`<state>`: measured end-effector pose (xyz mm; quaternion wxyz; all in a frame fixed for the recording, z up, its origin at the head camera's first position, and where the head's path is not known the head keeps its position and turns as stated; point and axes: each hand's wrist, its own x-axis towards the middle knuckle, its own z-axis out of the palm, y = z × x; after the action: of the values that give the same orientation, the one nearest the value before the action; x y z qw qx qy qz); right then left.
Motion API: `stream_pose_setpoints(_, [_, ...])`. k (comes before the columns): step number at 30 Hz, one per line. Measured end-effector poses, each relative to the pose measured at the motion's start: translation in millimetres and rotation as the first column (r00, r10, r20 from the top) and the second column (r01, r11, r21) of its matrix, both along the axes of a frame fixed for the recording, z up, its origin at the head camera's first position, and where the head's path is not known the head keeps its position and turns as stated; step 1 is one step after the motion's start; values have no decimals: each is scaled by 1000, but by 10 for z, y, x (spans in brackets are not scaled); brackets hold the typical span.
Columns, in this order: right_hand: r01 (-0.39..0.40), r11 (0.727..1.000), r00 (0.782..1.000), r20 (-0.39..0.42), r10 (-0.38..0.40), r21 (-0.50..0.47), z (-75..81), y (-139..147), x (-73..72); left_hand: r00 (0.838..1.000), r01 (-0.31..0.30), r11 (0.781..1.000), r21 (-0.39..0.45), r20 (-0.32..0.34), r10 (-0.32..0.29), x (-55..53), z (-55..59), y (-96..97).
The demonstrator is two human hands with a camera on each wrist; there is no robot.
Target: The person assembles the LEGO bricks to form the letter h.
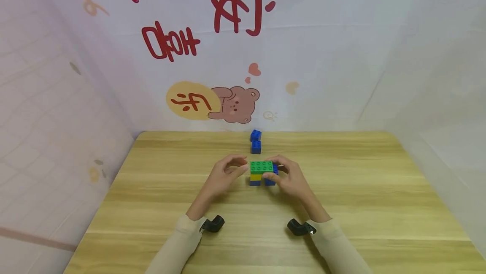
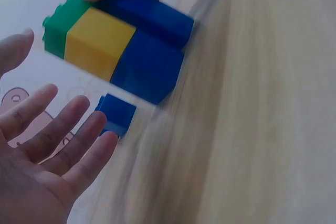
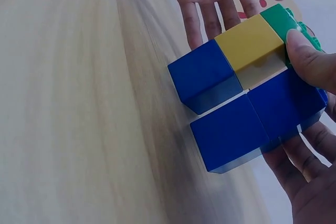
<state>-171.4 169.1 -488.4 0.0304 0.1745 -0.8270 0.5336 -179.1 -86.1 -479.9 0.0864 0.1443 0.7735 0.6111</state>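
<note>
Green topped the brick stack (image 1: 260,167); the right hand (image 1: 292,178) pinched its right side, presumably steadying it. Just left of the stack, the left hand (image 1: 225,177) spread, empty.

Stacked bricks (image 1: 260,167) between hands (image 1: 223,177) (image 1: 291,177), two loose bricks (image 1: 256,147) behind on the table (image 1: 349,189).

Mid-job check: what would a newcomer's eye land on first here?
The small brick build, bright green on top, gripped by the right hand just below the head view's centre. Behind it, on the table, sit two blue bricks; beyond, a pinkish bear on the white backdrop.
</note>
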Motion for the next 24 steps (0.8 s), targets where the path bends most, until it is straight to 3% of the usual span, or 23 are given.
stream_pose_setpoints(10, [23,1000,1000,8,-23,9,-5,65,-19,995,-91,992,-85,-54,87,-227,48,-36])
stream_pose_setpoints(24, [21,1000,998,62,-22,11,24,71,-18,996,-54,993,-109,-82,45,-629,-24,175])
